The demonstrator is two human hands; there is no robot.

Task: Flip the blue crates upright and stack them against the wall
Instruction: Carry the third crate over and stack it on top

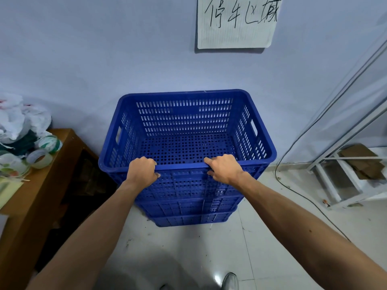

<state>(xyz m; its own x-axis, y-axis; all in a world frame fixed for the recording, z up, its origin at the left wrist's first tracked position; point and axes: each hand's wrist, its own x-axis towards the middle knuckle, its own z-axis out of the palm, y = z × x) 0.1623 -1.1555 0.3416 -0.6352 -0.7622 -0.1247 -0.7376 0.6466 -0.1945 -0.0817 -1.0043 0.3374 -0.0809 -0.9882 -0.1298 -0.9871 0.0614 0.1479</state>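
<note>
With both the left hand (144, 170) and right hand (225, 169) fingers clenched on the top crate (184, 130) near rim at 6 o'clock, a push toward 12 could skew it on the stack (188, 208), so it nests crookedly or jams.

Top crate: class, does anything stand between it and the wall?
Nothing visible does. The top crate sits nested on the stack, its far rim against the wall; both hands grip its near rim.
</note>
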